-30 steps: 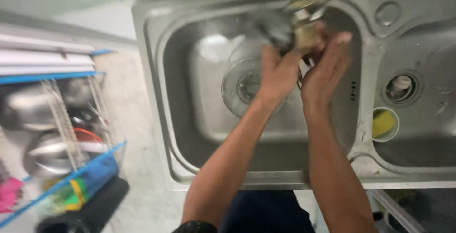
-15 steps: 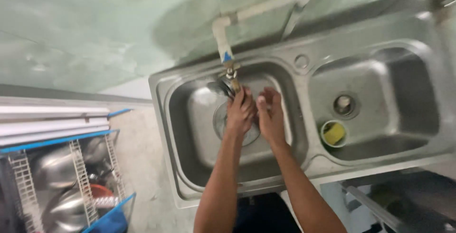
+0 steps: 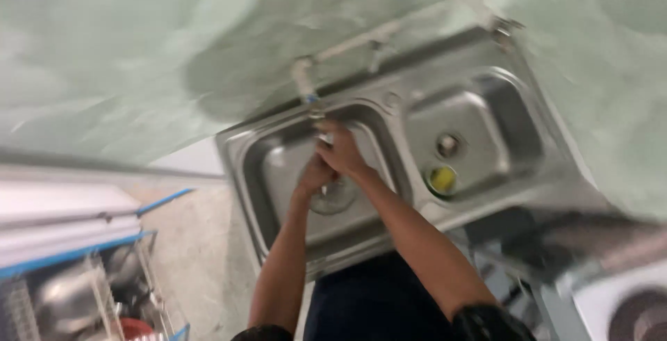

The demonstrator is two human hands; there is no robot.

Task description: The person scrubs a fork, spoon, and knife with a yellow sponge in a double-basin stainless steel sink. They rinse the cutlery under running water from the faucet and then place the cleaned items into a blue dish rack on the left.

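I see both hands together over the left basin of a steel double sink (image 3: 410,205), just under the tap (image 3: 318,115) that comes down from a pale pipe (image 3: 361,43) on the green wall (image 3: 125,56). My right hand (image 3: 344,152) lies on top, its fingers curled together around the left hand (image 3: 314,174), which is pressed against it from below; the frame is too blurred for me to tell whether anything is clamped between them. The drain (image 3: 333,198) sits directly beneath the hands, with open basin floor around it on every side. The right basin is well apart from the hands, with its own drain (image 3: 447,145) and a small round yellow thing (image 3: 442,180) near its front wall. The sink's front rim runs close to my body, and both forearms cross it. To the left, a speckled surface (image 3: 198,257) meets the sink's left edge. Further left stands a wire dish rack (image 3: 97,292) with blue trim, holding metal bowls (image 3: 66,303) and something red at the bottom. At the lower right corner I make out a stove burner (image 3: 636,317), blurred.
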